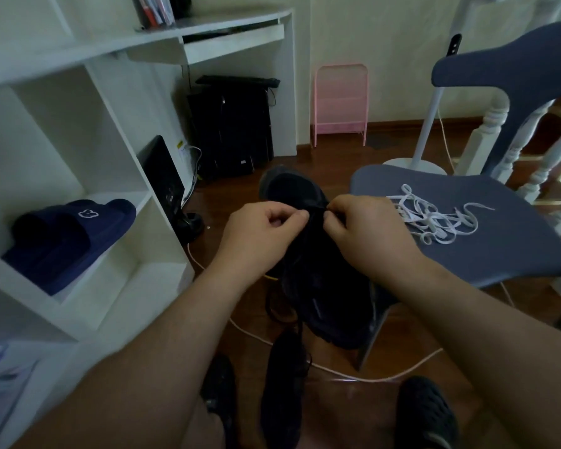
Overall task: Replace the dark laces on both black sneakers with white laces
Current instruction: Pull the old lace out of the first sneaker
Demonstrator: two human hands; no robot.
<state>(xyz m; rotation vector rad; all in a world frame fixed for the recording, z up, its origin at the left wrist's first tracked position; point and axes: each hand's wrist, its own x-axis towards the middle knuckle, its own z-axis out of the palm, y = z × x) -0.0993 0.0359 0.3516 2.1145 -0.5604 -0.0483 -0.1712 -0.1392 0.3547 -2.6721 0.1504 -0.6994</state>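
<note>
Head view, black sneaker (318, 286) between both hands, left hand (259, 234) and right hand (366, 231) seemingly pinching its dark lace (318, 207)

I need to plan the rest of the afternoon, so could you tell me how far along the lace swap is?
Early. Nothing looks finished: the white laces lie loose on the blue chair. In hand: both hands, left and right, pinch the dark lace on the raised sneaker. Left: relacing it, then the second sneaker on the floor.
</note>
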